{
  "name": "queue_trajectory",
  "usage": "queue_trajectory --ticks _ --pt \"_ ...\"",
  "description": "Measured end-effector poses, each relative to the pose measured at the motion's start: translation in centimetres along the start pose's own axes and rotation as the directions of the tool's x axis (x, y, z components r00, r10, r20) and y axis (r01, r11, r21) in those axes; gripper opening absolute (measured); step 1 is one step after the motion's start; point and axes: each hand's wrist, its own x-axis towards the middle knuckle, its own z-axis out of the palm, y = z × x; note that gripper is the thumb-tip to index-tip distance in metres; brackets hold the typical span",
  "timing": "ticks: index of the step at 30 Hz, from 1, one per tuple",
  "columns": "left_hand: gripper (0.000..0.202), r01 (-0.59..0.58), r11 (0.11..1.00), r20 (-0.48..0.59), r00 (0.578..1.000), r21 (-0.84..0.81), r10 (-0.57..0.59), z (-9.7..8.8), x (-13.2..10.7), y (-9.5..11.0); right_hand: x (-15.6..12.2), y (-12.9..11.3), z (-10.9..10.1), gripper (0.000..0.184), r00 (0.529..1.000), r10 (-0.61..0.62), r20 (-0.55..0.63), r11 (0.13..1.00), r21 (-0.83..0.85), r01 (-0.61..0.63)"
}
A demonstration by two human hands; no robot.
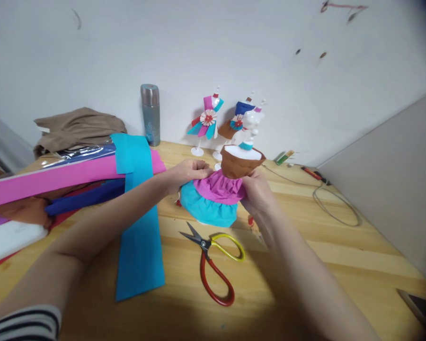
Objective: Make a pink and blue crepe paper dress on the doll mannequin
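A small mannequin wears a stiff brown bodice over a gathered skirt with a pink upper tier and a turquoise lower tier. With closed fingers, my left hand grips the skirt at its upper left edge. My right hand pinches the skirt on the other side, just below the bodice; its fingertips are partly hidden behind the fabric. Directly in front of the skirt, scissors with one yellow and one red handle lie with their blades apart.
Two dressed mini mannequins stand by the wall, near a steel thermos. Turquoise strips, a pink strip and brown cloth are on the left. A grey cable and a red-handled cutter lie at right.
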Motion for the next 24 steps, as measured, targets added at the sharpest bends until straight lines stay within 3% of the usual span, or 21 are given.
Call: queue_trajectory --ticks 3,5,6,8,9,11,13,15,21,24 --pt "0.036 0.003 0.997 -0.037 0.999 -0.074 -0.006 -0.1 0.1 -0.5 0.0 0.3 -0.3 0.021 1.000 -0.023 0.003 0.999 -0.042 0.023" --pt "0.034 -0.045 0.997 -0.090 0.995 -0.066 0.039 -0.3 -0.1 -0.8 -0.8 0.6 -0.9 0.017 0.984 -0.162 -0.075 0.978 -0.141 0.151" --pt "0.032 -0.067 0.997 -0.111 0.992 -0.047 0.061 -0.3 -0.2 -0.9 -1.5 0.7 -1.2 0.014 0.954 -0.274 -0.120 0.944 -0.221 0.243" --pt "0.029 -0.094 0.995 -0.137 0.986 -0.010 0.092 -0.3 -0.6 -1.0 -3.1 1.0 -1.8 0.010 0.826 -0.538 -0.170 0.803 -0.401 0.441" --pt "0.027 -0.103 0.995 -0.144 0.984 -0.004 0.101 -0.3 -0.7 -1.1 -3.9 1.1 -2.1 0.010 0.763 -0.636 -0.116 0.709 -0.481 0.517" --pt "0.026 -0.114 0.993 -0.145 0.983 -0.013 0.111 -0.1 -0.9 -1.2 -5.2 1.3 -2.6 0.020 0.657 -0.744 0.123 0.481 -0.584 0.654" --pt "0.029 -0.123 0.992 -0.125 0.985 -0.031 0.119 -0.1 -1.1 -1.4 -5.7 1.4 -2.8 0.033 0.564 -0.750 0.346 0.262 -0.628 0.733" --pt "0.034 -0.134 0.990 -0.100 0.987 -0.053 0.128 -0.1 -1.3 -1.6 -5.7 1.5 -2.8 0.036 0.520 -0.724 0.452 0.135 -0.647 0.750" --pt "0.058 -0.068 0.993 -0.012 0.998 -0.098 0.067 -0.7 -2.2 -1.8 -4.9 1.8 -2.5 0.029 0.475 -0.752 0.458 0.065 -0.665 0.744" --pt "0.057 -0.043 0.994 0.024 0.999 -0.097 0.046 -0.8 -2.5 -1.8 -4.9 2.1 -2.4 0.026 0.450 -0.739 0.501 -0.009 -0.676 0.737"
